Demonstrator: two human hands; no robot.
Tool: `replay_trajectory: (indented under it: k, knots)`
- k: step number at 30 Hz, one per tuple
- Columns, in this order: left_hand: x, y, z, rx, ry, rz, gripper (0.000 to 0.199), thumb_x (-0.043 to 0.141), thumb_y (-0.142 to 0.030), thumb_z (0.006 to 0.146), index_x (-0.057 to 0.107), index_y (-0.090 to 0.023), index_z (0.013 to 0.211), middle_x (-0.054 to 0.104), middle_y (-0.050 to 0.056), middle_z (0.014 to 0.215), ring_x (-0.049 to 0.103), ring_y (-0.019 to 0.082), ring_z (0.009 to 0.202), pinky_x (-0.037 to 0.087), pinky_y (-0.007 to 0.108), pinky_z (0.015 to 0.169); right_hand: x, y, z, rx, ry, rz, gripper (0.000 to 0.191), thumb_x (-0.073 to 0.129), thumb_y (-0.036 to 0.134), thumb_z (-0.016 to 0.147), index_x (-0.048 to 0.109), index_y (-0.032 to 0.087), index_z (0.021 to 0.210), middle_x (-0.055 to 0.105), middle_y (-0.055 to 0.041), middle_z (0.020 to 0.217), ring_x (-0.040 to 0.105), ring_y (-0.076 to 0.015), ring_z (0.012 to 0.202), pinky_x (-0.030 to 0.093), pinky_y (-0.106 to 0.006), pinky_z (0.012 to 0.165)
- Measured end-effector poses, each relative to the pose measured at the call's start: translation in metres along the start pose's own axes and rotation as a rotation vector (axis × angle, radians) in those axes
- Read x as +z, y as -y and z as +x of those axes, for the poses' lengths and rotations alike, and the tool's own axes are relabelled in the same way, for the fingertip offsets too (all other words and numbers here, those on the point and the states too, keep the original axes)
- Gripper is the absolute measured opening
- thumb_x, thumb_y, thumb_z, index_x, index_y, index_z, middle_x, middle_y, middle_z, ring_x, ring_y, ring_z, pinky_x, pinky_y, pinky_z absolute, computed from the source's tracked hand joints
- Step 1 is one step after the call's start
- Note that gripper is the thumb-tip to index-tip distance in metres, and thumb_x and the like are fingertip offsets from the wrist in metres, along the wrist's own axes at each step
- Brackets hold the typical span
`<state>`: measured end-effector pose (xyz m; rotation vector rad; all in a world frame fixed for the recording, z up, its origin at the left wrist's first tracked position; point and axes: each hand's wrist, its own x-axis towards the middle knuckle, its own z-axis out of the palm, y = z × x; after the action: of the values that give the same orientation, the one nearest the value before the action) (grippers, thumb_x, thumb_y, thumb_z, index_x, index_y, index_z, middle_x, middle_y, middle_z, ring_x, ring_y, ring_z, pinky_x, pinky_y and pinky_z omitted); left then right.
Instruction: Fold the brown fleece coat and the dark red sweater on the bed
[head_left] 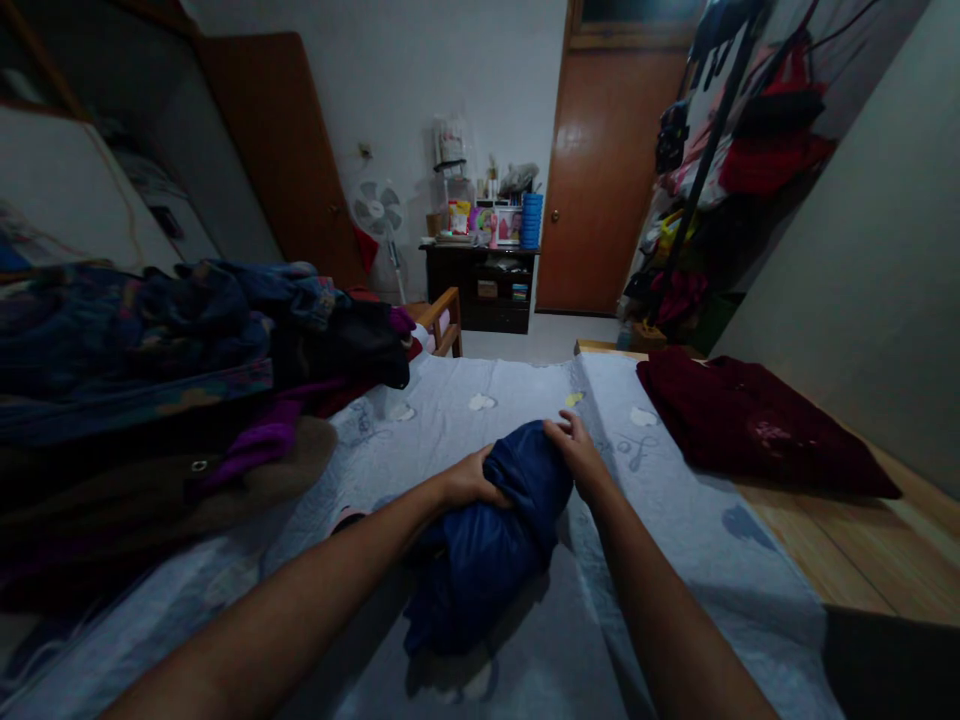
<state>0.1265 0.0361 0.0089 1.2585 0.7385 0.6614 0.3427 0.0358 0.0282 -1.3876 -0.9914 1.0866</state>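
A dark blue, shiny garment (487, 560) is bunched and partly rolled above the pale patterned bed sheet (450, 430). My left hand (474, 480) grips it at the upper left, the fingers partly hidden in its folds. At its upper right edge, my right hand (576, 450) presses and holds the cloth, some fingertips showing beyond it. The lower part of the garment hangs loose toward me, casting a shadow on the sheet.
Piled clothes (150, 350) cover the left side. A folded dark red garment (757, 420) lies at the right on a wooden edge (825, 540). Farther back are a wooden chair (450, 320), a fan (379, 210), a dark cabinet (480, 290) and a door (600, 180).
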Motion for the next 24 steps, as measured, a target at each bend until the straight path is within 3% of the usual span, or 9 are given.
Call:
replay_trajectory:
  k: [2, 4, 7, 9, 11, 13, 17, 20, 24]
  knots:
    - [-0.006, -0.011, 0.003, 0.062, -0.139, -0.049, 0.084, 0.091, -0.015, 0.040, 0.057, -0.016, 0.117, 0.071, 0.008, 0.106, 0.065, 0.029, 0.101, 0.047, 0.043, 0.095, -0.003, 0.002, -0.003, 0.043, -0.142, 0.028, 0.072, 0.073, 0.058, 0.066, 0.055, 0.023, 0.126, 0.057, -0.0118, 0.129, 0.055, -0.0271, 0.114, 0.045, -0.037, 0.091]
    - [-0.012, -0.021, 0.008, 0.144, -0.343, -0.079, 0.081, 0.091, -0.017, 0.041, 0.057, -0.016, 0.115, 0.071, 0.008, 0.103, 0.067, 0.028, 0.097, 0.049, 0.044, 0.094, -0.004, -0.002, -0.014, 0.169, -0.124, 0.080, 0.070, 0.073, 0.061, 0.067, 0.056, 0.022, 0.122, 0.056, -0.0143, 0.130, 0.055, -0.0279, 0.115, 0.047, -0.039, 0.091]
    - [-0.016, -0.028, 0.018, 0.232, -0.646, -0.116, 0.079, 0.092, -0.018, 0.044, 0.056, -0.018, 0.115, 0.072, 0.008, 0.102, 0.069, 0.026, 0.092, 0.051, 0.044, 0.092, 0.006, -0.017, -0.033, 0.363, 0.141, 0.276, 0.062, 0.073, 0.060, 0.070, 0.059, 0.020, 0.116, 0.065, -0.0142, 0.116, 0.065, -0.0262, 0.099, 0.052, -0.040, 0.082]
    - [-0.014, -0.027, 0.021, 0.235, -0.724, -0.195, 0.079, 0.091, -0.018, 0.046, 0.056, -0.018, 0.116, 0.072, 0.007, 0.101, 0.070, 0.025, 0.088, 0.053, 0.044, 0.089, 0.018, -0.025, -0.043, 0.405, 0.330, 0.459, 0.054, 0.071, 0.055, 0.075, 0.060, 0.018, 0.113, 0.070, -0.0121, 0.106, 0.068, -0.0243, 0.092, 0.054, -0.040, 0.082]
    - [-0.009, -0.024, 0.021, 0.196, -0.667, -0.338, 0.075, 0.089, -0.019, 0.050, 0.056, -0.019, 0.117, 0.073, 0.007, 0.099, 0.071, 0.025, 0.084, 0.055, 0.044, 0.084, 0.029, -0.029, -0.047, 0.439, 0.462, 0.623, 0.051, 0.069, 0.052, 0.079, 0.061, 0.016, 0.114, 0.072, -0.0112, 0.102, 0.070, -0.0241, 0.092, 0.054, -0.040, 0.086]
    - [-0.006, -0.020, 0.017, 0.109, -0.526, -0.511, 0.068, 0.086, -0.022, 0.056, 0.057, -0.017, 0.117, 0.073, 0.008, 0.098, 0.071, 0.027, 0.084, 0.057, 0.044, 0.081, 0.038, -0.029, -0.046, 0.490, 0.522, 0.731, 0.053, 0.067, 0.051, 0.080, 0.060, 0.013, 0.116, 0.073, -0.0118, 0.101, 0.070, -0.0252, 0.095, 0.053, -0.041, 0.090]
    - [-0.004, -0.017, 0.008, -0.071, -0.310, -0.782, 0.060, 0.079, -0.032, 0.065, 0.060, -0.010, 0.117, 0.074, 0.015, 0.099, 0.071, 0.033, 0.090, 0.057, 0.047, 0.082, 0.049, -0.031, -0.040, 0.539, 0.508, 0.817, 0.052, 0.068, 0.047, 0.081, 0.059, 0.012, 0.118, 0.074, -0.0120, 0.102, 0.069, -0.0265, 0.100, 0.050, -0.044, 0.096]
    - [-0.005, -0.020, 0.006, -0.014, -0.330, -0.854, 0.059, 0.074, -0.031, 0.069, 0.058, -0.011, 0.122, 0.074, 0.014, 0.101, 0.070, 0.033, 0.093, 0.056, 0.048, 0.085, 0.056, -0.038, -0.036, 0.529, 0.485, 0.847, 0.052, 0.067, 0.049, 0.081, 0.059, 0.012, 0.117, 0.074, -0.0122, 0.103, 0.068, -0.0265, 0.103, 0.048, -0.044, 0.100]
    - [-0.002, -0.024, 0.012, 0.165, -0.423, -0.834, 0.062, 0.073, -0.027, 0.070, 0.055, -0.017, 0.128, 0.074, 0.009, 0.103, 0.070, 0.032, 0.094, 0.055, 0.049, 0.088, 0.066, -0.047, -0.032, 0.510, 0.572, 0.884, 0.065, 0.061, 0.061, 0.081, 0.057, 0.011, 0.122, 0.070, -0.0145, 0.114, 0.062, -0.0276, 0.115, 0.044, -0.047, 0.104]
